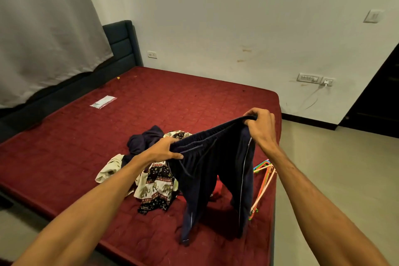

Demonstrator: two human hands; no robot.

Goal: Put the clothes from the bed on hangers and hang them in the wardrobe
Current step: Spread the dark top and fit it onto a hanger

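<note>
I hold a pair of dark navy track pants [216, 170] with a thin white side stripe up above the bed. My left hand [165, 150] grips one end of the elastic waistband and my right hand [260, 124] grips the other, stretching it wide. The legs hang down and their ends touch the red mattress [86, 147]. Behind the pants lies a pile of clothes [157, 183]: an elephant-print garment, a cream piece and a dark top. A bunch of coloured plastic hangers [264, 181] lies on the mattress at its right edge.
A small clear plastic packet [103, 102] lies far left on the mattress. A dark headboard [122, 43] and grey curtain [43, 28] stand at the back left. To the right are bare floor [323, 168], a dark doorway [380, 97] and wall sockets [315, 80].
</note>
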